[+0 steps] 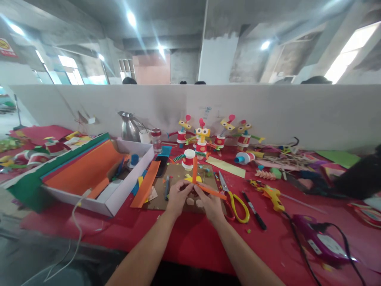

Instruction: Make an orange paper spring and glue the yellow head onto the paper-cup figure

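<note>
My left hand (pixel 180 194) and my right hand (pixel 210 201) meet above a brown cardboard mat (pixel 159 200). Between their fingertips are two orange paper strips (pixel 195 169), joined at a corner. One strip points away from me and the other runs right across my right hand. Both hands are closed in a pinch on the strips. Just beyond them stands a white and red paper cup (pixel 189 159) with a folded green paper arm. Yellow paper scraps (pixel 190 178) lie by the fingers. Yellow-handled scissors (pixel 238 206) rest right of my right hand.
Several finished cup figures (pixel 201 137) stand along the back wall. At left is a white box (pixel 131 174) holding coloured sheets. A black marker (pixel 254 210), a yellow glue gun (pixel 272 194) and a purple device (pixel 321 240) with cords lie right. A steel jug (pixel 128 127) stands behind.
</note>
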Motion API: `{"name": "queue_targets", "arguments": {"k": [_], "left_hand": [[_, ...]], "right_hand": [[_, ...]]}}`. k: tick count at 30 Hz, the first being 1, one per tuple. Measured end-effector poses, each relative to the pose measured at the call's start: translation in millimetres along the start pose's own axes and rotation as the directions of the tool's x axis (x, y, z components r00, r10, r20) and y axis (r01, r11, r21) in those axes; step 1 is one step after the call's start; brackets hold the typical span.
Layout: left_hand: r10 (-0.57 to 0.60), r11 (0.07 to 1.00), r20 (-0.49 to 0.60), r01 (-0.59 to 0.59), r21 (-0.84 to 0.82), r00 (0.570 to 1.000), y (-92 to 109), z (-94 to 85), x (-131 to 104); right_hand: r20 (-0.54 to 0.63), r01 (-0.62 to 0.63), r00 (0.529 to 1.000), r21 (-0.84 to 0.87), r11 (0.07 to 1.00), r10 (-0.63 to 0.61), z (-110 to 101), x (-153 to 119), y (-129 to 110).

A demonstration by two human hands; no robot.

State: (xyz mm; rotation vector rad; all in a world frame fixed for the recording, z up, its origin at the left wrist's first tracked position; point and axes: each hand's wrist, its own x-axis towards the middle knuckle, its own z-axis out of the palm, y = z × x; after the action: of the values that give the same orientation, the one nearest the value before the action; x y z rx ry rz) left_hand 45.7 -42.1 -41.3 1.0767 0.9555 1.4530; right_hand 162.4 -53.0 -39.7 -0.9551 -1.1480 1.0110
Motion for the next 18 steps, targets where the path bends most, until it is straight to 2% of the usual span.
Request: {"name": "queue_targets", "arguments": {"k": [4, 8, 12, 18], "left_hand": [[-0.030, 0.992, -0.026, 0.026, -0.126, 0.999, -3.4, 9.7, -1.9], [-0.083, 0.978, 0.003, 0.083, -0.190, 0.997, 1.0, 13.9, 2.8], [-0.109, 0.992, 0.002, 0.109, -0.066, 0.994, 8.3, 11.4, 10.6], [-0.118, 0.993, -0.011, 0.118, -0.009, 0.993, 2.8, 7.1, 12.1]], "right_hand": [[-0.055, -0.081, 0.994, 0.179, 0.980, 0.092, 0.6, 2.3, 1.8], [-0.092, -0.089, 0.990, 0.176, 0.980, 0.107, -1.7, 6.0, -1.2], [-0.089, -0.068, 0.993, 0.137, 0.988, 0.081, -4.2, 8.0, -4.0], [-0.052, -0.207, 0.974, 0.172, 0.963, 0.219, -5.2, 8.8, -0.5]]}}
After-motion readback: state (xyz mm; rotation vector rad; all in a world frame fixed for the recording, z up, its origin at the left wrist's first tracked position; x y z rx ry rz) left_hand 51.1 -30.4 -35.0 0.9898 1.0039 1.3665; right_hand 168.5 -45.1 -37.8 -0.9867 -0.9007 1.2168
